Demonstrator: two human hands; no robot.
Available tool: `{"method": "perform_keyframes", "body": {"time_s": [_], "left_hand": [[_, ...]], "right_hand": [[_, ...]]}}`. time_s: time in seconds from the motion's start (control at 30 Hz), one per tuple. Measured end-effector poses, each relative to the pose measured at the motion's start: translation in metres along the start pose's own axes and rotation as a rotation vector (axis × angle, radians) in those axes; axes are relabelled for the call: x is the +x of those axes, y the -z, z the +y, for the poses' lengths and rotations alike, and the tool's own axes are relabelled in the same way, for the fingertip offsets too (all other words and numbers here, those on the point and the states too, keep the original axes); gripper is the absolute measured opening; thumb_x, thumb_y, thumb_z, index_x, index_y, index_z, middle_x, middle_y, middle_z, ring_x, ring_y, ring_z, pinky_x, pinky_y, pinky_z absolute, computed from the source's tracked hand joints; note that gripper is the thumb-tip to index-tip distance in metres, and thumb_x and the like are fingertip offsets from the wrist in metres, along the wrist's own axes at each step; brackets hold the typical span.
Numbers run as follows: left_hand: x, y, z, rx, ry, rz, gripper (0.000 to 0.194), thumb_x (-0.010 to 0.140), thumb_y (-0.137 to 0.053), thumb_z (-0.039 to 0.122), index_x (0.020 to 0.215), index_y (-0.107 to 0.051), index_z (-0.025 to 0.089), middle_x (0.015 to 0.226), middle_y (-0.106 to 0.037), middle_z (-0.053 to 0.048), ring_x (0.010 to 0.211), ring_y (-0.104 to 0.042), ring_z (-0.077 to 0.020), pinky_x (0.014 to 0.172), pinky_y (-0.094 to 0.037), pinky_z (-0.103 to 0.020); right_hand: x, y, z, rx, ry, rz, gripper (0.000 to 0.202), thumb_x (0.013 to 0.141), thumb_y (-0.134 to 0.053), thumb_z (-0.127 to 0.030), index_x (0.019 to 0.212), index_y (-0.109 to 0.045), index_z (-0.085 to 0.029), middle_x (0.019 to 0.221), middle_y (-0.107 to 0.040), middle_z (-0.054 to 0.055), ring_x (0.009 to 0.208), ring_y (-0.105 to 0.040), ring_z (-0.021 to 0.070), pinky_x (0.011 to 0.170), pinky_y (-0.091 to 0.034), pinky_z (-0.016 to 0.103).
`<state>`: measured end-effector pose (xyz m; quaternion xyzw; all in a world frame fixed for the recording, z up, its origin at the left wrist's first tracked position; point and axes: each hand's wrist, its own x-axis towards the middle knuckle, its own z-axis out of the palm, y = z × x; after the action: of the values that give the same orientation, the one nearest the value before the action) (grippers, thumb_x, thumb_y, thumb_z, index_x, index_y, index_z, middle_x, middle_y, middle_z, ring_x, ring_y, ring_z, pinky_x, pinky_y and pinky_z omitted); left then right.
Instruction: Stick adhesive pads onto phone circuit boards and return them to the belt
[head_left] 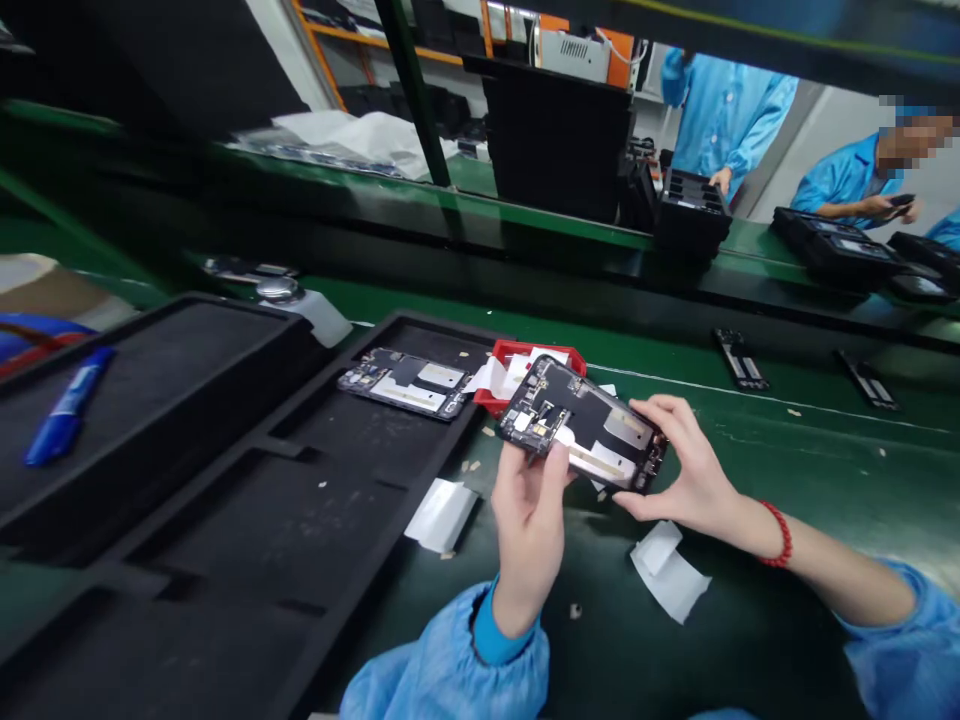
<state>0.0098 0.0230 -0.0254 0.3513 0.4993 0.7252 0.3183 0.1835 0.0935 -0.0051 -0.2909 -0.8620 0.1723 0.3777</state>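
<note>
An opened phone (pixel 589 415), its circuit board and silvery inner plate facing up, is held tilted above the green bench. My left hand (pixel 529 520) grips its near left edge, thumb on top beside the circuit board. At the other end, my right hand (pixel 694 470) pinches the phone's right side between thumb and fingers. Behind the phone sits a small red bin (pixel 529 352) with white paper pieces in it. To the left, a second opened phone (pixel 411 383) lies in the far compartment of a black tray (pixel 281 520).
White paper scraps (pixel 442 513) lie on the bench. A blue marker (pixel 69 410) rests on black stacked trays (pixel 172 370) at left. Behind stands a bottle with a metal cap (pixel 315 312). Slim phone parts (pixel 741 360) lie back right. Beyond the ledge, co-workers in blue (pixel 727 115) handle things.
</note>
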Motion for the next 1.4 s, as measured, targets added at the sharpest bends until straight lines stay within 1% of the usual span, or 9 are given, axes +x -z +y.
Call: {"method": "perform_keyframes", "body": {"time_s": [0.13, 0.2, 0.27, 0.4, 0.53, 0.8, 1.13, 1.3, 1.4], "left_hand": [[-0.004, 0.001, -0.003, 0.195, -0.193, -0.036, 0.034, 0.097, -0.065, 0.037, 0.126, -0.058, 0.021, 0.111, -0.073, -0.009, 0.099, -0.074, -0.0205, 0.081, -0.062, -0.027], [-0.006, 0.000, -0.005, 0.192, -0.248, -0.043, 0.047, 0.098, -0.064, 0.033, 0.138, -0.042, 0.026, 0.115, -0.072, -0.009, 0.090, -0.076, -0.0173, 0.075, -0.062, -0.027], [-0.007, -0.001, -0.005, 0.225, -0.293, -0.031, 0.043, 0.098, -0.063, 0.030, 0.134, -0.040, 0.026, 0.108, -0.073, -0.006, 0.076, -0.075, -0.0136, 0.066, -0.060, -0.023], [-0.007, 0.004, -0.002, 0.328, -0.349, 0.010, 0.014, 0.099, -0.061, 0.032, 0.107, -0.060, 0.021, 0.094, -0.071, -0.004, 0.075, -0.073, -0.0139, 0.065, -0.059, -0.022], [-0.008, 0.008, 0.001, 0.329, -0.349, 0.048, 0.020, 0.103, -0.053, 0.037, 0.109, -0.064, 0.021, 0.096, -0.073, -0.004, 0.082, -0.074, -0.0165, 0.069, -0.062, -0.025], [-0.012, 0.006, -0.005, 0.357, -0.352, 0.105, 0.016, 0.101, -0.058, 0.031, 0.105, -0.070, 0.021, 0.097, -0.075, -0.004, 0.084, -0.075, -0.0168, 0.076, -0.062, -0.028], [-0.010, 0.006, -0.004, 0.323, -0.319, 0.173, 0.018, 0.100, -0.059, 0.034, 0.106, -0.070, 0.021, 0.098, -0.076, -0.005, 0.086, -0.075, -0.0177, 0.074, -0.062, -0.027], [-0.005, 0.000, 0.000, 0.228, -0.226, 0.173, 0.009, 0.098, -0.059, 0.028, 0.103, -0.062, 0.021, 0.092, -0.072, -0.002, 0.076, -0.073, -0.0128, 0.065, -0.058, -0.020], [-0.006, -0.003, -0.002, 0.185, -0.175, 0.096, 0.018, 0.097, -0.058, 0.025, 0.115, -0.057, 0.022, 0.089, -0.071, -0.001, 0.073, -0.073, -0.0129, 0.065, -0.059, -0.021]], "right_hand": [[0.020, -0.009, -0.019, 0.145, -0.055, 0.120, 0.039, 0.080, -0.079, -0.032, 0.114, -0.061, -0.032, 0.138, -0.052, 0.012, 0.136, -0.052, 0.0347, 0.111, -0.049, 0.057], [0.034, -0.016, -0.027, 0.220, -0.071, 0.139, 0.015, 0.084, -0.075, -0.028, 0.095, -0.065, -0.028, 0.136, -0.056, 0.011, 0.133, -0.056, 0.0323, 0.113, -0.049, 0.055], [0.044, -0.023, -0.033, 0.289, -0.083, 0.141, 0.006, 0.087, -0.073, -0.026, 0.086, -0.066, -0.026, 0.134, -0.058, 0.011, 0.129, -0.060, 0.0303, 0.110, -0.052, 0.051], [0.049, -0.031, -0.041, 0.266, 0.008, 0.190, 0.005, 0.089, -0.071, -0.022, 0.085, -0.071, -0.027, 0.136, -0.058, 0.011, 0.131, -0.059, 0.0297, 0.109, -0.053, 0.051], [0.046, -0.031, -0.041, 0.192, 0.186, 0.160, 0.012, 0.090, -0.070, -0.021, 0.095, -0.077, -0.030, 0.142, -0.055, 0.010, 0.135, -0.055, 0.0314, 0.111, -0.051, 0.056], [0.055, -0.029, -0.041, 0.336, 0.004, 0.102, 0.009, 0.087, -0.075, -0.020, 0.083, -0.074, -0.029, 0.143, -0.058, 0.007, 0.138, -0.055, 0.0298, 0.117, -0.048, 0.054], [0.053, -0.031, -0.053, 0.210, 0.099, 0.042, 0.013, 0.094, -0.056, -0.017, 0.085, -0.057, -0.026, 0.138, -0.053, 0.012, 0.135, -0.053, 0.0303, 0.109, -0.050, 0.053], [0.100, -0.020, -0.020, 0.284, -0.052, 0.119, 0.015, 0.098, -0.054, -0.025, 0.084, -0.058, -0.023, 0.105, -0.067, 0.010, 0.106, -0.066, 0.0239, 0.093, -0.056, 0.042], [0.144, -0.038, 0.012, 0.213, -0.068, -0.209, 0.012, 0.091, -0.062, -0.022, 0.081, -0.067, -0.018, 0.082, -0.073, 0.004, 0.076, -0.067, 0.0179, 0.073, -0.055, 0.033]]}}
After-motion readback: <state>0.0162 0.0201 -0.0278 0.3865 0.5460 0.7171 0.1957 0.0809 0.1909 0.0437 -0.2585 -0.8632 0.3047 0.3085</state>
